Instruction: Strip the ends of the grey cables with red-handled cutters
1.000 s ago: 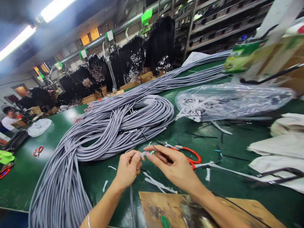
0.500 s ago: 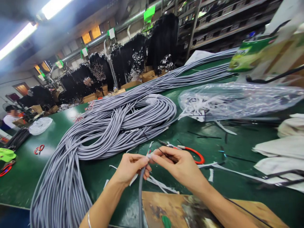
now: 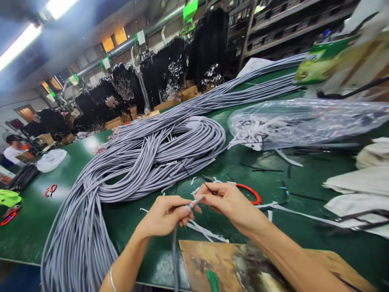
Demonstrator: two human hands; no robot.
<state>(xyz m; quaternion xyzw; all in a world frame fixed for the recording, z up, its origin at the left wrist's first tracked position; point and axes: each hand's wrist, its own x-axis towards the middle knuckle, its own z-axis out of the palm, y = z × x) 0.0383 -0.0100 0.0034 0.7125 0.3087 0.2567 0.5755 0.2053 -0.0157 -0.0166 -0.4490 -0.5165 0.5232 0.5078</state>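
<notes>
Coiled gray cables (image 3: 146, 162) cover the green bench (image 3: 146, 227). The left hand (image 3: 170, 215) pinches a gray cable's end (image 3: 191, 205); the right hand (image 3: 223, 198), fingertips together, is at its colored wires (image 3: 200, 199). Red-handled scissors (image 3: 253, 194) lie just beyond.

Glossy green flat tabletop (image 3: 36, 231) bears 1 looped heap of grey round cables (image 3: 146, 162), beyond the left hand (image 3: 170, 215). Clear plastic bag with white strips (image 3: 313, 121): beyond the right hand (image 3: 231, 198). Red loop-handled tool (image 3: 257, 198): beside it. Stained brown board (image 3: 197, 259): nearer than both.
</notes>
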